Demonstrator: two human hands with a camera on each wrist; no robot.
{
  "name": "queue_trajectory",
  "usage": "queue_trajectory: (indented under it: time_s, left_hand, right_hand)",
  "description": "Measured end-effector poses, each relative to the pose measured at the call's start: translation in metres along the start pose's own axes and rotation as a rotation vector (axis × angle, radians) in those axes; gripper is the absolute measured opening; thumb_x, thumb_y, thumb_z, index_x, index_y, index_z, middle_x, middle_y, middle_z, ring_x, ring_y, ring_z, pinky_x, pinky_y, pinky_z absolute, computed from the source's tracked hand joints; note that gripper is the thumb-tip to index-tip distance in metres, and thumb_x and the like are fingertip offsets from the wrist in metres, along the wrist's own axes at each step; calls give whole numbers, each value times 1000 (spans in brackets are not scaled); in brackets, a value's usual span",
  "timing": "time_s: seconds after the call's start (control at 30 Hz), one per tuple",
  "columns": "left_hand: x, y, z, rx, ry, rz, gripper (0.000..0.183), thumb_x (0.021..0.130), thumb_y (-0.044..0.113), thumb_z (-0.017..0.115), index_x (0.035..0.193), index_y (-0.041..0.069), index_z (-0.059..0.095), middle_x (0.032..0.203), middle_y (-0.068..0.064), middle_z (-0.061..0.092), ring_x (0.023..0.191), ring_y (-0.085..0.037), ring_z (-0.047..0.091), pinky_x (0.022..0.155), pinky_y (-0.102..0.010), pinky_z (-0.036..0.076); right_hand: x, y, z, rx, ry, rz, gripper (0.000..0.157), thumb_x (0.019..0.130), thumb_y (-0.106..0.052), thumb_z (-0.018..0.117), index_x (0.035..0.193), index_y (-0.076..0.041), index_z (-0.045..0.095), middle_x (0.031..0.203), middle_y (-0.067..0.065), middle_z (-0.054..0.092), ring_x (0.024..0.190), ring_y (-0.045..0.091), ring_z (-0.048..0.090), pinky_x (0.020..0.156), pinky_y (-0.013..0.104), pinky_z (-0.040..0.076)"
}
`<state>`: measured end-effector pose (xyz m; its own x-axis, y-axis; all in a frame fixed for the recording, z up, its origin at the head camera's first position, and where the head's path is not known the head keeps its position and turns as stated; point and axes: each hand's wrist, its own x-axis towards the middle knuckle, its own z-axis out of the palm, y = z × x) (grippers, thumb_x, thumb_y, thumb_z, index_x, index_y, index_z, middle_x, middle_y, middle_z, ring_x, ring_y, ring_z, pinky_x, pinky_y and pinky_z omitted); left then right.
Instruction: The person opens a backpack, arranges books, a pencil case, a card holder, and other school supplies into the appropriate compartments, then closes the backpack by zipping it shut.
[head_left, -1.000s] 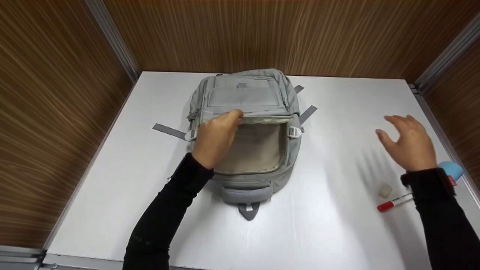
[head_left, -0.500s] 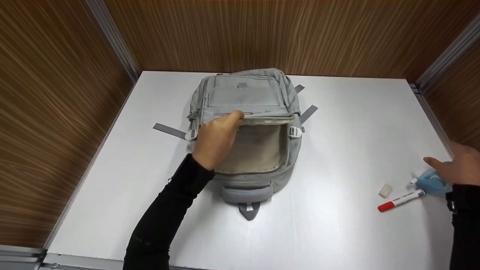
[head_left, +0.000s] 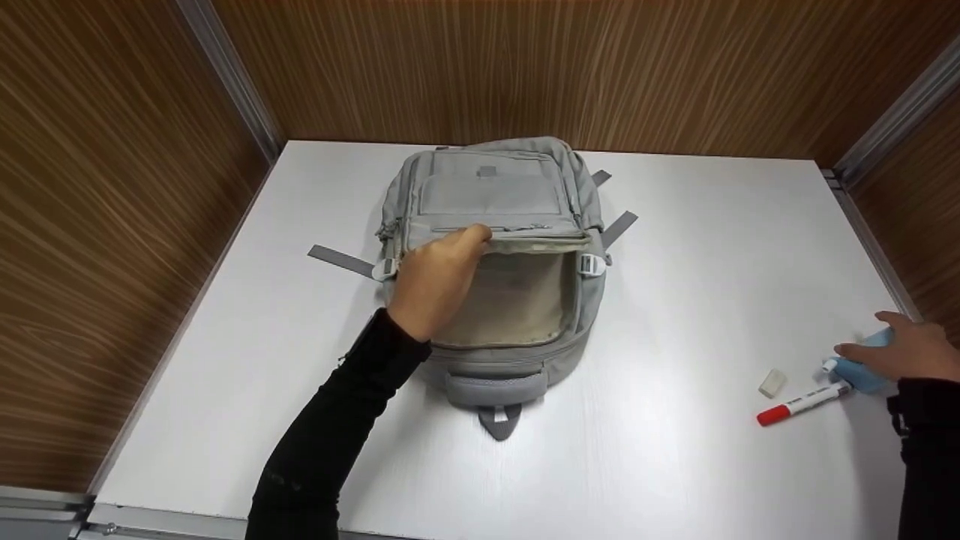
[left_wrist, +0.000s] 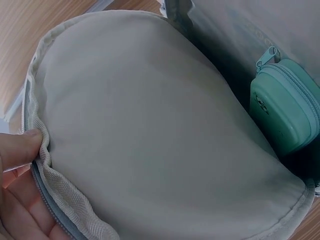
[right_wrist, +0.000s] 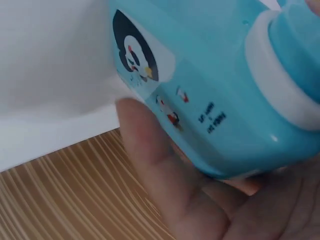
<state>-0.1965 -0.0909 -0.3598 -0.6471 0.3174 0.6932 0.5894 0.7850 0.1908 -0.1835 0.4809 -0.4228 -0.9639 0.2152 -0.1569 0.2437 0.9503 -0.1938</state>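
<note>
Head view: left hand pinches the flap edge of a grey fabric backpack; right of it, across white tabletop, right hand spreads wide around a light-blue bottle.

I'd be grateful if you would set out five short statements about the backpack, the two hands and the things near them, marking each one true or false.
1. The left hand pinches the edge of the open flap of the grey backpack. True.
2. The marker lies on the white table with its red end pointing away from the right hand. True.
3. The green zippered case lies beside the marker. False: the left wrist view shows it inside the backpack.
4. The right hand holds the small pale block. False: its fingers are around the blue container, and the block lies on the table.
5. The small pale block is nearer the backpack than the blue container is. True.
</note>
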Motion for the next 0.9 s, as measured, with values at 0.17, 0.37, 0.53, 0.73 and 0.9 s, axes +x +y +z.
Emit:
queue_trajectory:
  time_s: [0.17,0.37,0.53,0.73,0.9]
  left_hand:
    - [0,1,-1,-13,-3,3,13,88,21,53,93,9,57,72,1,63,53,-13,57,44,-23,44]
    - [0,0,-1,-2,-11,10,13,89,20,51,94,9,56,70,0,62,51,-12,55,42,-22,43]
    - [1,1,-1,12,-13,7,13,89,19,52,94,9,57,70,-1,62,51,-13,55,42,-22,43]
    - [0,0,-1,27,-17,5,13,89,19,52,95,8,57,68,-1,61,48,-12,53,40,-22,41]
    - [1,0,-1,20,-15,7,14,89,20,52,93,8,57,68,-1,61,48,-12,53,40,-21,40]
  right_hand:
    - [-9,-8,1,15,55,102,90,76,-45,61,126,19,22,104,49,29,94,58,30,58,56,39]
    - [-13,-16,-2,39,81,128,86,76,-41,62,122,22,24,96,46,35,83,55,38,47,46,41]
    - [-12,-32,-6,68,130,21,83,75,-44,63,118,19,31,93,42,41,75,50,45,41,40,40]
    - [-16,-89,-7,141,176,-198,78,74,-43,65,122,11,34,93,38,42,71,47,47,42,41,42]
    - [-27,-145,-4,165,181,-336,73,74,-39,67,125,4,36,101,36,40,70,47,50,50,52,46]
